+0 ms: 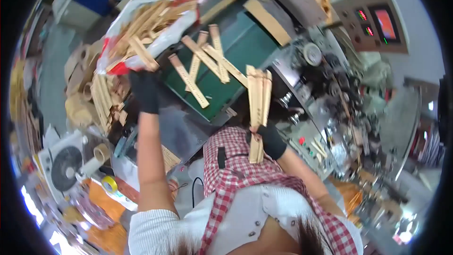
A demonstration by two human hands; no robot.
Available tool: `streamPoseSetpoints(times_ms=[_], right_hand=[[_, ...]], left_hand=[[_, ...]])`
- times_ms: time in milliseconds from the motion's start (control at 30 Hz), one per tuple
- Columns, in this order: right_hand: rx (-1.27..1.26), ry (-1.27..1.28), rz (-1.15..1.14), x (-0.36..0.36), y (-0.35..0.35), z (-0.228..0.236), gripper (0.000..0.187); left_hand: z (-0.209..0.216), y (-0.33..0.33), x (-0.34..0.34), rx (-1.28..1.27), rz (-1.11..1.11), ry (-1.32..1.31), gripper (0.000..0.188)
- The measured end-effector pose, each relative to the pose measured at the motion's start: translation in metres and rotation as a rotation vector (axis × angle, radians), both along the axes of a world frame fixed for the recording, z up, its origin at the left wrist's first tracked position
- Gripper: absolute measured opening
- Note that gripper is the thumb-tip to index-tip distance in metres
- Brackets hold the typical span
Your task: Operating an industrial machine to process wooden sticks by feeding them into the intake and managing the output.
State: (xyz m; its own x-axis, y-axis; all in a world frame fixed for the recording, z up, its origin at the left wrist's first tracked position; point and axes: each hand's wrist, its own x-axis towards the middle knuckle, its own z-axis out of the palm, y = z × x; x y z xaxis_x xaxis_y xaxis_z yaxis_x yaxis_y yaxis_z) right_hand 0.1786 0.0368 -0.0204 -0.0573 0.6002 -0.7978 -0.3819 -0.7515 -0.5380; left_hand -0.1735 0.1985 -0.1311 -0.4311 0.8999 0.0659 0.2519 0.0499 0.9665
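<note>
My right hand (271, 141), in a black glove with bare fingertips, is closed round the narrow lower part of a bundle of flat tan strips (258, 94). The bundle stands nearly lengthwise in front of my apron, with a dark band across its upper end. At the left, my black-gloved left hand (145, 89) reaches to the edge of a white and red plastic bag (165, 42). Its fingers meet the lower end of a tan strip (141, 53) and seem closed on it. Several loose strips (189, 73) lie crossed on the green work surface (245, 38).
The bag holds a heap of similar strips (155, 16). Machinery with rollers (312, 54) stands close on the right, below a control panel (373, 21). A white fan (66, 163), yellow tape roll (109, 184) and cardboard tube (101, 152) are at lower left.
</note>
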Motion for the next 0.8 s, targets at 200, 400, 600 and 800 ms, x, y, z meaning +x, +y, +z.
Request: streamPoseSetpoints(times_ms=[200,400,600,800], right_hand=[[0.085,-0.117,-0.074,0.014,-0.009,0.004,0.018],[0.356,-0.169,0.070,0.025,-0.049,0.015,0.030],[0.628,-0.801,0.147,0.099,-0.125,0.003,0.034],[0.547,-0.829,-0.099,0.156,-0.202,-0.003,0.040]], left_hand=[[0.039,0.019,0.112,-0.087,-0.311,-0.227,0.042],[0.105,-0.121,0.282,-0.783,-1.008,-1.024,0.037],[0.127,-0.156,0.339,-0.817,-1.084,-1.084,0.036],[0.099,-0.247,0.400,-0.843,-1.174,-1.075,0.033]])
